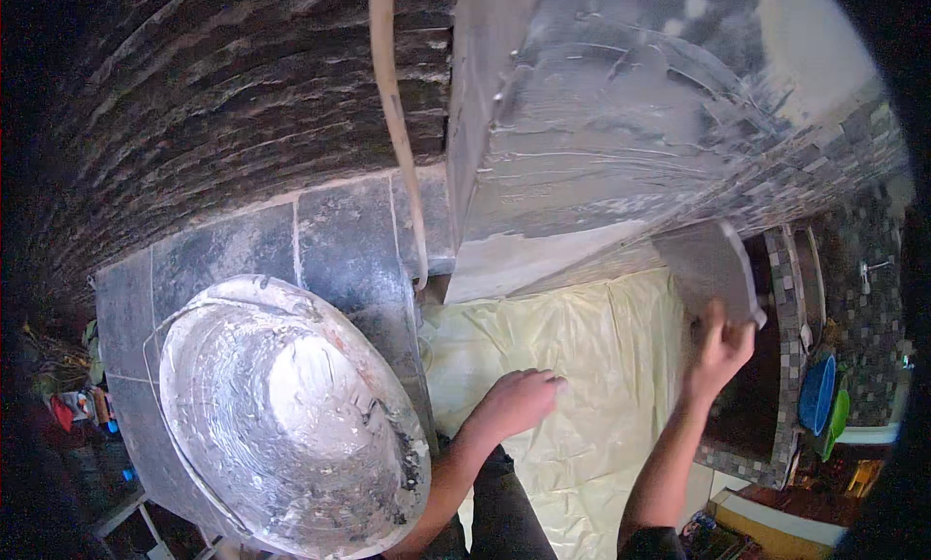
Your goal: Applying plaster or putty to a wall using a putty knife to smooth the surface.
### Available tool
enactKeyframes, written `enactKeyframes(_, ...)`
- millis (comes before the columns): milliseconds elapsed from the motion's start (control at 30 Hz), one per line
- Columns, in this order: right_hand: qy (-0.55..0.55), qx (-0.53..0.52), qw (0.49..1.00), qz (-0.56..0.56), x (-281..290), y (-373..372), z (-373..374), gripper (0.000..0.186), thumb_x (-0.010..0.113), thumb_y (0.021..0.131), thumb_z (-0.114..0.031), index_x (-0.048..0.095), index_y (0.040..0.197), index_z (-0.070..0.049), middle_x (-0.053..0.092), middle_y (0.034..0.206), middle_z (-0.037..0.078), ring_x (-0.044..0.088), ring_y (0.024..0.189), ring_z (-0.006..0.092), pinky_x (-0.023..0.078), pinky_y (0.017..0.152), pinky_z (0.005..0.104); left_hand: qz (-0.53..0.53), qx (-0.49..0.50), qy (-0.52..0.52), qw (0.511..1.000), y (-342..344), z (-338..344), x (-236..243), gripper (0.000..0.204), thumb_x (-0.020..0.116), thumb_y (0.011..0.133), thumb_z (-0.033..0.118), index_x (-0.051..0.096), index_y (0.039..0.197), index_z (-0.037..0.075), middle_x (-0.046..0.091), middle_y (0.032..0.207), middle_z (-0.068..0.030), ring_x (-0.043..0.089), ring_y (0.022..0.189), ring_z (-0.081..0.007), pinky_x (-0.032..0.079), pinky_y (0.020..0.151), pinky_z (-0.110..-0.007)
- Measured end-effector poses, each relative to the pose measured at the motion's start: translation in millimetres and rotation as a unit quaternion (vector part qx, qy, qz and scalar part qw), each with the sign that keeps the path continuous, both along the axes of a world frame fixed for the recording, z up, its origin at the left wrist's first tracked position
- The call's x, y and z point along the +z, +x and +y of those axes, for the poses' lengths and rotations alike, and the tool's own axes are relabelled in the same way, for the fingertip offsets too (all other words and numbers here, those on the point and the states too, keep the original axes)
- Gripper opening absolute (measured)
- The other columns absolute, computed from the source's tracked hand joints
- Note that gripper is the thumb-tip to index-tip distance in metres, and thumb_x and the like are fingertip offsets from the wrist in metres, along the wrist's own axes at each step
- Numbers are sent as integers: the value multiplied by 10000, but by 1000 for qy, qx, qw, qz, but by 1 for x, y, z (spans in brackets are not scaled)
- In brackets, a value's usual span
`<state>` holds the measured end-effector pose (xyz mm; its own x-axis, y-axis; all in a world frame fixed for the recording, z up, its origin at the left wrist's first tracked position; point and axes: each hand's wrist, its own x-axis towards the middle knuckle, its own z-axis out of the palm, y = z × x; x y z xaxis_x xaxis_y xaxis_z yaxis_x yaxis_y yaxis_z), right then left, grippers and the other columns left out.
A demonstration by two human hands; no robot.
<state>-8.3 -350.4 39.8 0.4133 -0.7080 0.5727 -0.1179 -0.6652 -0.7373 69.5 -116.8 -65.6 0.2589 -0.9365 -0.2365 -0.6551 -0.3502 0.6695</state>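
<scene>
My right hand (723, 354) is closed on a wide plastering trowel (700, 261), its flat grey blade raised and a little blurred. The blade stands close to the lower right part of a wall smeared with wet grey plaster (601, 162). My left hand (519, 403) is closed with curled fingers over the yellowish plastic sheet (592, 332); whatever may be in them is hidden. Left of it, a large plaster-crusted bucket (218, 395) tilts toward me. A pale mass of plaster (315, 385) lies at its bottom.
The bucket stands on a dark tiled ledge (344, 225), below a rough dark stone wall (262, 85). A pale pole or pipe (390, 95) runs down to the ledge. At far right are a mosaic-tiled counter (781, 366), a blue basin (817, 395) and a green one (835, 424).
</scene>
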Motion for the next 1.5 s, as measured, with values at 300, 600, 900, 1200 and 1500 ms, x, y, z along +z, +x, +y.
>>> enactKeyframes(300,-259,108,960,16,2,20,99,273,801,664,-103,752,901,-229,598,1164,75,514,1161,344,356,1067,588,363,291,-415,782,-15,7,99,460,732,827,181,562,1198,-31,641,1047,-113,626,976,-192,482,855,-317)
enactKeyframes(600,401,100,891,-189,-52,2,124,709,635,819,-64,316,1449,-4,383,1436,186,377,1341,328,304,1108,481,409,378,-386,736,-3,18,95,248,539,964,35,555,1178,-88,628,1098,-100,613,984,-146,485,855,-287)
enactKeyframes(900,533,262,796,-119,-28,41,134,781,774,810,-195,302,1414,-47,470,1340,105,497,1219,264,414,1017,451,387,311,-449,743,21,37,65,484,507,967,77,352,1396,-84,521,1309,-138,504,1187,-194,380,1025,-325)
enactKeyframes(1200,570,345,692,-276,-29,118,148,517,695,893,-195,455,1320,-31,572,1258,78,553,1173,229,453,1010,439,519,507,-482,491,33,26,37,319,487,961,167,475,1220,-17,544,963,-81,501,842,-166,415,798,-300)
enactKeyframes(1500,592,184,743,-252,-27,131,155,250,681,909,-102,570,1103,10,636,989,51,616,838,120,522,716,259,567,494,-519,405,34,34,16,243,560,928,236,556,1114,80,530,898,-7,501,799,-132,415,740,-291)
